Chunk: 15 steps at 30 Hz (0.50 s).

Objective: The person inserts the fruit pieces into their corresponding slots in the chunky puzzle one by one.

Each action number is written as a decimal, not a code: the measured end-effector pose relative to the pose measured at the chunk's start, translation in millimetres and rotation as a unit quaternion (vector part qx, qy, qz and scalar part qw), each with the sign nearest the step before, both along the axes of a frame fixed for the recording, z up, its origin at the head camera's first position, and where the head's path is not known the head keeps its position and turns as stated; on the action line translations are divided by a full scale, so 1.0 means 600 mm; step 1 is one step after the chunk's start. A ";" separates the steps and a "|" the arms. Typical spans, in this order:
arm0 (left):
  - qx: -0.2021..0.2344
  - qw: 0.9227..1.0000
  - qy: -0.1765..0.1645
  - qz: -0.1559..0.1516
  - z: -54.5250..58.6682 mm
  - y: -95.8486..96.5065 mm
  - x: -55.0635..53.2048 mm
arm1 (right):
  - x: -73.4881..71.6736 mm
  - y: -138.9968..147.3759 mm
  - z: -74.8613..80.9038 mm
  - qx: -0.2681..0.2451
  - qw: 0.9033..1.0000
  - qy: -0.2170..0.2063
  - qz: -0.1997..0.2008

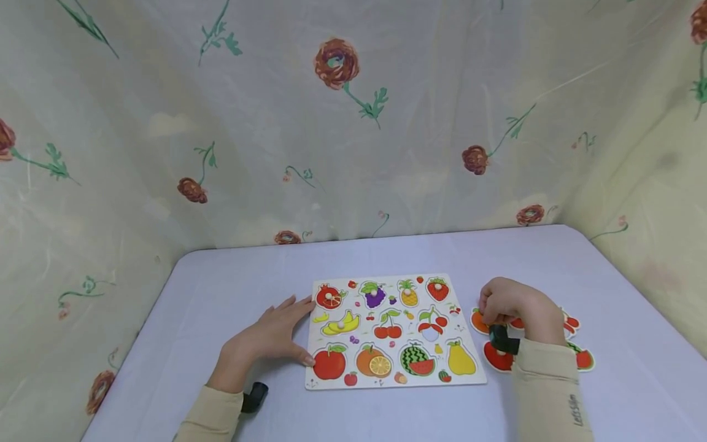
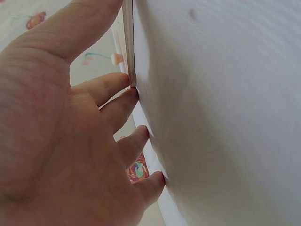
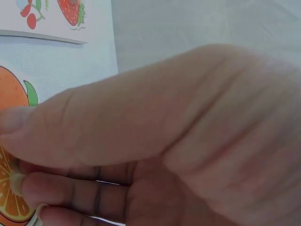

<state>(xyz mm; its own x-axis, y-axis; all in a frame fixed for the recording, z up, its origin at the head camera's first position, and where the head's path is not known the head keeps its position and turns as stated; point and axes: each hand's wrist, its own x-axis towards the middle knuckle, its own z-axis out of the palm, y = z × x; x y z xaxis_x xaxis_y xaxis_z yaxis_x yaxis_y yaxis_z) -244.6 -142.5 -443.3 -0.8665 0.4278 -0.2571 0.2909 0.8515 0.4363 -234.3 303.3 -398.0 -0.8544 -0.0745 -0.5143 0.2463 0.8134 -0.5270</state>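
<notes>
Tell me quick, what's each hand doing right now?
Left hand: open, touching the board's edge.
Right hand: closed, seemingly pinching the orange piece.

So, one puzzle board [image 1: 409, 331] can be counted, with eleven big fruits [image 1: 329, 364] on it, rows of four, three, four. Two hands are seen: left hand [image 1: 273, 334] at the board's left edge, right hand [image 1: 510, 302] off its right. At least four loose fruit pieces [image 1: 584, 359] can be counted right of it, some kinda covered.

Dark lettering [image 1: 576, 410] on the right sleeve [image 1: 544, 387] reads "Let's Slim".
</notes>
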 end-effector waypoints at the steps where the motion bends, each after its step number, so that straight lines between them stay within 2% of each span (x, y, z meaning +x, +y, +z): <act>1: 0.000 1.000 0.000 0.000 0.000 0.000 -0.001 | -0.001 0.000 0.000 0.000 1.000 -0.001 0.001; 15: 0.001 1.000 0.001 -0.003 0.001 0.001 -0.002 | -0.001 0.004 -0.006 -0.009 1.000 0.006 0.011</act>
<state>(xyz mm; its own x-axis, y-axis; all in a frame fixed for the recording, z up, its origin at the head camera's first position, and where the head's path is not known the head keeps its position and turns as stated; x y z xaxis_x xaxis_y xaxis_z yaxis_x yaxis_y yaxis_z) -245.7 -142.0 -442.6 -0.8645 0.4331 -0.2551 0.2965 0.8492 0.4369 -235.2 305.7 -401.8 -0.8588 -0.1016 -0.5022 0.2227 0.8087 -0.5444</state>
